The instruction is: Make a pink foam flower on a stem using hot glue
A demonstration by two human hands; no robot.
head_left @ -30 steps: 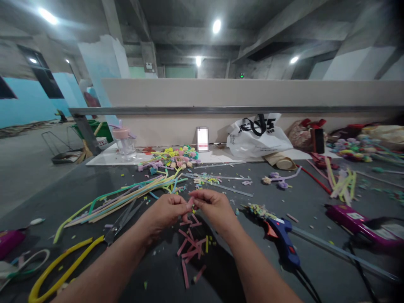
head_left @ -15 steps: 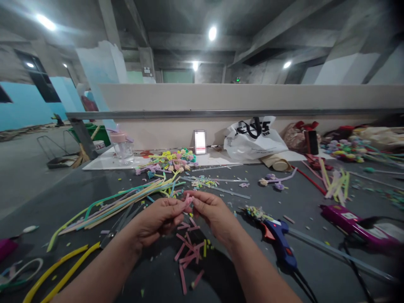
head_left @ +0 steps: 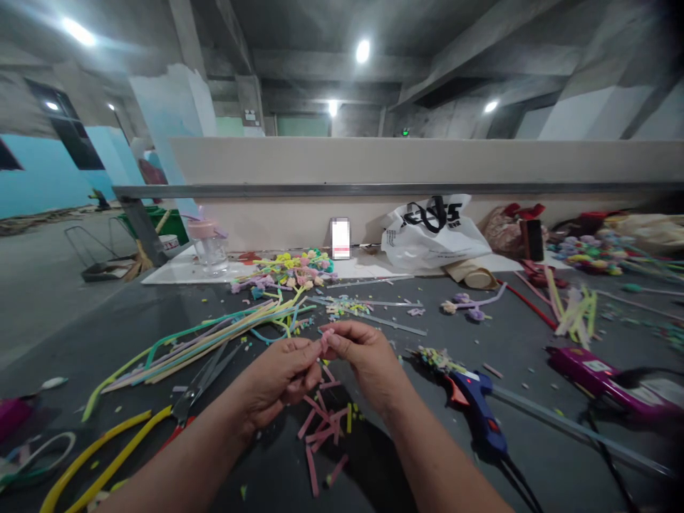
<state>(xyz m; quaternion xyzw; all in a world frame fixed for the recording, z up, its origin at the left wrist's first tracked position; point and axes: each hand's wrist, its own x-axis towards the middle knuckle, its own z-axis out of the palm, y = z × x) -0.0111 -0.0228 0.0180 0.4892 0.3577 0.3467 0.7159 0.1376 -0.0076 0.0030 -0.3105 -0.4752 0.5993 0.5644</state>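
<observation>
My left hand [head_left: 288, 374] and my right hand [head_left: 359, 356] meet over the middle of the dark table. Between their fingertips they pinch a small bent piece of pink pipe cleaner [head_left: 325, 342], partly covered by the fingers. Short cut pink pipe cleaner pieces [head_left: 320, 427] lie loose just below the hands, with a yellow piece [head_left: 349, 417] among them. Left of my left hand are scissors [head_left: 200, 388], partly hidden by my forearm. A blue glue gun [head_left: 481, 410], its nozzle crusted with coloured bits, lies to the right of my right hand.
Long pipe cleaners [head_left: 214, 342] stretch across the left. Behind them sits a heap of fuzzy flowers [head_left: 299, 269]. A phone [head_left: 340, 239] leans against the back board beside a white bag [head_left: 427, 235]. Yellow-handled cutters [head_left: 101, 456] lie front left, a magenta tool [head_left: 593, 374] right.
Both hands still pinch the pink piece, which now looks more folded between the fingertips. The left wrist has shifted slightly right, showing more of the scissors. The view has tilted a little.
</observation>
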